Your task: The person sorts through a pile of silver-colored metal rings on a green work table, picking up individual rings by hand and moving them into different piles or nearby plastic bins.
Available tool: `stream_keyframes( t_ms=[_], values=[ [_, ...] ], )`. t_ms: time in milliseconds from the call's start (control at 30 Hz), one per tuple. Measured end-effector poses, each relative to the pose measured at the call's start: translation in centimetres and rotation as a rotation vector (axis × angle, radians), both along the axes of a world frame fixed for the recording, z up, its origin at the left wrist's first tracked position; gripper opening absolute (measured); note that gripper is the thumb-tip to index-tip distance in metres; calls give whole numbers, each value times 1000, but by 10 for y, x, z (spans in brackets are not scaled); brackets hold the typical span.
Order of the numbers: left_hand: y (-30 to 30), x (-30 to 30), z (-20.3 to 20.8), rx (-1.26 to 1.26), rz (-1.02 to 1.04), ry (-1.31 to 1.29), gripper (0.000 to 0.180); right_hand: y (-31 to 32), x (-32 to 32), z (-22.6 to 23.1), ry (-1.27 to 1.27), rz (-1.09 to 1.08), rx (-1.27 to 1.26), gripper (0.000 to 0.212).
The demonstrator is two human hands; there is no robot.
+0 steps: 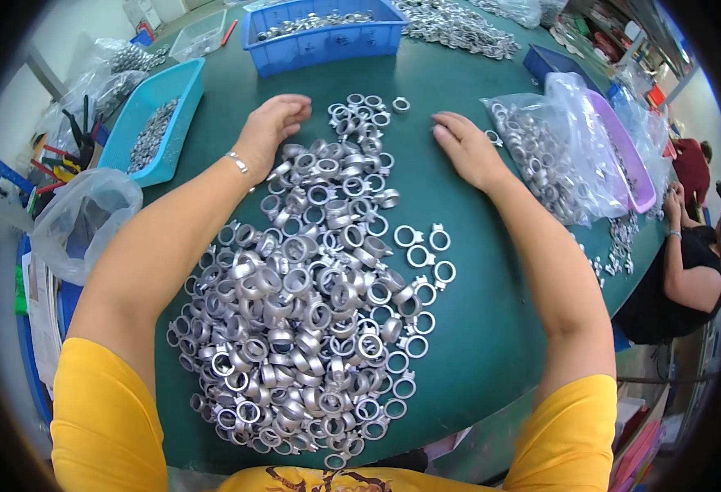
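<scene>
Both hands lie flat and spread, gripping nothing: left hand (272, 127) touching the ring pile (311, 303), right hand (467, 148) just beside its far end. The silver metal rings look stiff, small and slippery, likely heavy in bulk; pinch one by its rim.

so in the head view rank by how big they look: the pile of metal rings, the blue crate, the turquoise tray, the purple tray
1. pile of metal rings
2. blue crate and turquoise tray: look alike, not ranked
3. purple tray, partly hidden by a clear bag
The pile lies nearest the camera, so its lead is partly nearness.

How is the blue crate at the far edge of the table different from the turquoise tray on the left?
The blue crate is darker blue with taller walls; the turquoise tray is lighter and shallower. The blue crate lies crosswise at the far edge; the turquoise tray lies lengthwise beyond the left hand. Both hold silver metal parts.
</scene>
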State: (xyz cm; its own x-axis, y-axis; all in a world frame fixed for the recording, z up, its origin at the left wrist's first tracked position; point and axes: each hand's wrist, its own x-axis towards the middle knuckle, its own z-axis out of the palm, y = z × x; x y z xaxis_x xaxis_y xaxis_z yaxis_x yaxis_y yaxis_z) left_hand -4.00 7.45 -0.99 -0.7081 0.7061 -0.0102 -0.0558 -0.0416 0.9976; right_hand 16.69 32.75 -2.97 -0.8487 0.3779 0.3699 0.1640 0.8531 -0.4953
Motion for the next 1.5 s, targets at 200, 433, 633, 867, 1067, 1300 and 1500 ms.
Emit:
stream_keyframes(
  t_ms=[200, 433, 633, 867, 1067, 1300, 1500],
  values=[
    [37, -12, -10, -265, -122, 472, 78, 7, -46, -1, -42, -571, 411, 46],
    [35, 1, 3, -362, -346, 432, 59, -67, -92, -1, -14, 151, 23, 50],
    [-6, 14, 8, -82, -382, 42, 47, -107, -48, 28, -32, 241, -494, 34],
    [-25, 43, 39, -164, -402, -271, 55, -159, -22, 51, -8, 444, -1272, 25],
    [-36, 68, 59, -479, -795, -120, 58, -218, 35, 60, 333, 798, -373, 18],
    [-82, 101, 64, -262, -785, 575, 23, -134, 78, 118, 485, 77, 268, 28],
    [-111, 122, 64, -147, -594, 766, 20, 30, 130, 117, -179, -830, 236, 64]
  ],
)
